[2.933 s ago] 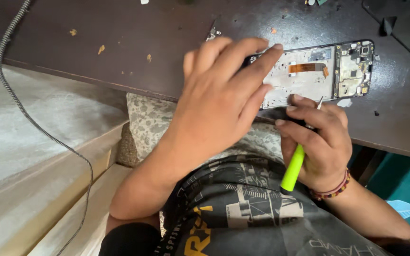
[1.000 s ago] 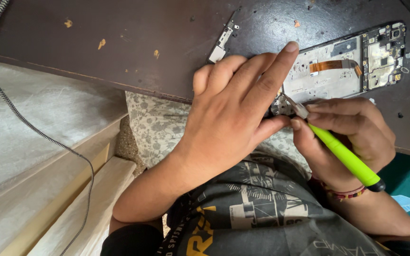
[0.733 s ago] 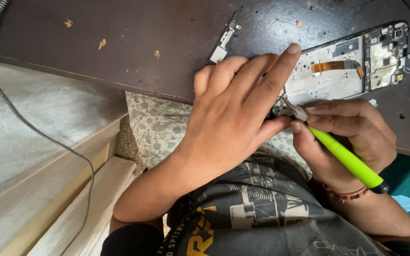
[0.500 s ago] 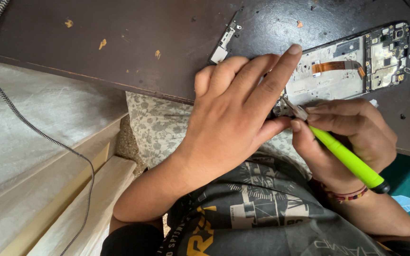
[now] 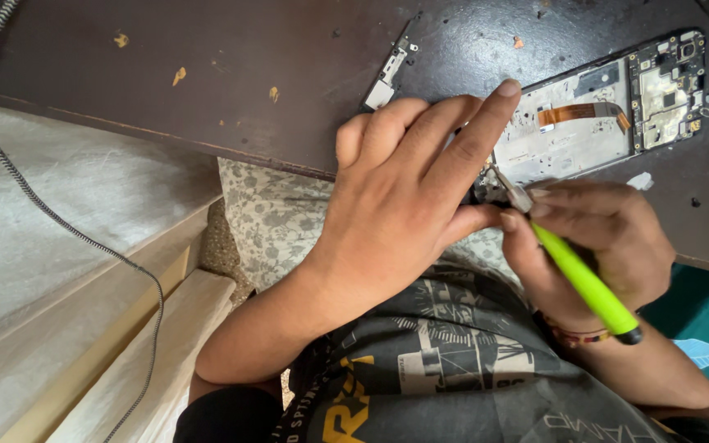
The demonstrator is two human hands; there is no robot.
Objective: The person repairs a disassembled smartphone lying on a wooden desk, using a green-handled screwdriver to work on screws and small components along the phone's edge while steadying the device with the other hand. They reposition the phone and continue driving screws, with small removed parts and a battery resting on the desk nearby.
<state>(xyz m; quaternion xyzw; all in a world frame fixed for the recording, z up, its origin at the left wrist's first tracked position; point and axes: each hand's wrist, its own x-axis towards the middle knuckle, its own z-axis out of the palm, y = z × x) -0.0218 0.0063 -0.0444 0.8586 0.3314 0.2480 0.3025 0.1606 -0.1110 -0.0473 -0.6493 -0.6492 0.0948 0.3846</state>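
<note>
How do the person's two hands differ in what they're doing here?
The left hand lies spread with its fingers stretched out, pressing on the opened phone; the right hand is curled in a pinch grip. The left hand holds no tool, while the right hand holds a green screwdriver. Both meet at the phone's near edge on the dark table.

Left hand [image 5: 404,205] lies flat, palm down, fingers stretched forward and close together, index tip farthest out, thumb tucked toward the right. Left forearm bare, angling back to the body. Right hand [image 5: 601,238] is curled tight in a pen-style pinch, wrist bent, forearm running low right.
</note>
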